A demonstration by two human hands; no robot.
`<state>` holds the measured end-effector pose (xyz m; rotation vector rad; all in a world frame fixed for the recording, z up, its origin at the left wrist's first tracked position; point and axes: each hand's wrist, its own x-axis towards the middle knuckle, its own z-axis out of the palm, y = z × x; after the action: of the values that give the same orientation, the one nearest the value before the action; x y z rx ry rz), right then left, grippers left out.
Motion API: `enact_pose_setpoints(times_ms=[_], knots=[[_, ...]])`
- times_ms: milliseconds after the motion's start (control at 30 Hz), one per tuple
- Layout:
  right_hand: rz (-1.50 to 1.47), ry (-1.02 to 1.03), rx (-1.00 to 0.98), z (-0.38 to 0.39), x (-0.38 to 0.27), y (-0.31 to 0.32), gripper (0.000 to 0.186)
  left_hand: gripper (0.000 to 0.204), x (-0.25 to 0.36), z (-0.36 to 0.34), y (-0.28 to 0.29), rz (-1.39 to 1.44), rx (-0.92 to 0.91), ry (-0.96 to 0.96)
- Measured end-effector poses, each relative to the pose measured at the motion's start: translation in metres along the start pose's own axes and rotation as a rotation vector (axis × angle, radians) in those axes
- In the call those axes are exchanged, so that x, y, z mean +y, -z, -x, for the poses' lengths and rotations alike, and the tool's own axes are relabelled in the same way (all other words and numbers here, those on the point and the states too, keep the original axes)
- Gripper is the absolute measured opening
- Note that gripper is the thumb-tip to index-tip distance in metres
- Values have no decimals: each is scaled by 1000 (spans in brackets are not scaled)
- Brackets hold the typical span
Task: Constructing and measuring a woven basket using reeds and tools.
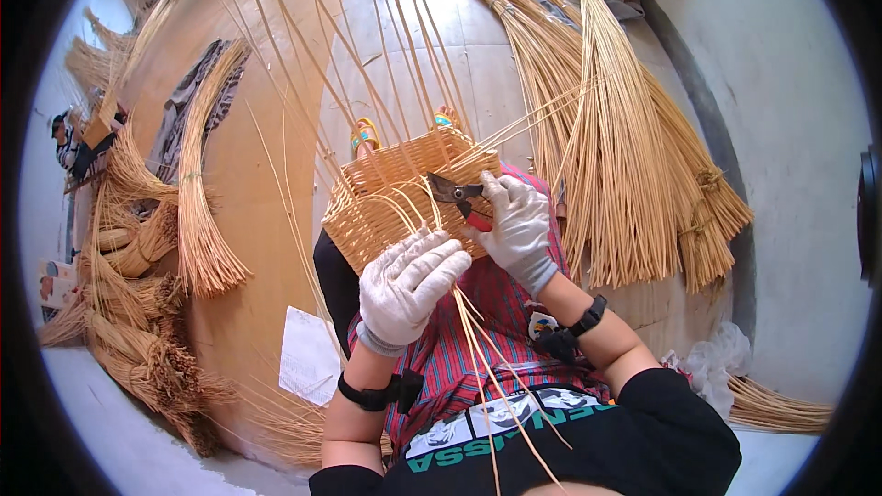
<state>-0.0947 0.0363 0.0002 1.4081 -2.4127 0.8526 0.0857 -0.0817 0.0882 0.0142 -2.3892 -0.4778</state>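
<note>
A partly woven wicker basket point(363, 231) rests on my lap, with long upright stakes point(404, 55) rising from its far side. My left hand point(412, 287), in a white glove, lies on the basket's near edge. Its fingers are pressed together over several thin wicker strands point(478, 354) that trail down toward my shirt. My gloved right hand point(520, 222) grips pruning shears point(452, 191) with red handles. Their dark blades point left over the basket, beside bent strands near the rim. My glove hides part of the handles.
Large bundles of wicker rods point(611, 156) lie to the right, near the wall. More bundles point(207, 193) are piled on the left. A white sheet of paper point(308, 355) lies on the floor at left, and a crumpled clear plastic bag point(717, 358) at lower right.
</note>
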Motion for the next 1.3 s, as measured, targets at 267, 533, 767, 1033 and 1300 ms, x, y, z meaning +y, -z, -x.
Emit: enact_pose_setpoints(times_ms=[267, 533, 767, 1033, 1300], knots=[[-70, 0, -68, 1, 1, -6, 86, 15, -2, 13, 23, 8, 117, 37], [-31, 27, -48, -15, -23, -22, 87, 27, -2, 21, 26, -31, 136, 41], [-77, -52, -167, -9, -25, -18, 77, 26, 8, 34, 49, -52, 71, 39], [-118, 134, -8, -19, -59, -33, 83, 19, 13, 37, 56, -32, 52, 54], [-276, 208, -398, -3, -8, 2, 52, 36, 30, 11, 32, -320, -147, 47]])
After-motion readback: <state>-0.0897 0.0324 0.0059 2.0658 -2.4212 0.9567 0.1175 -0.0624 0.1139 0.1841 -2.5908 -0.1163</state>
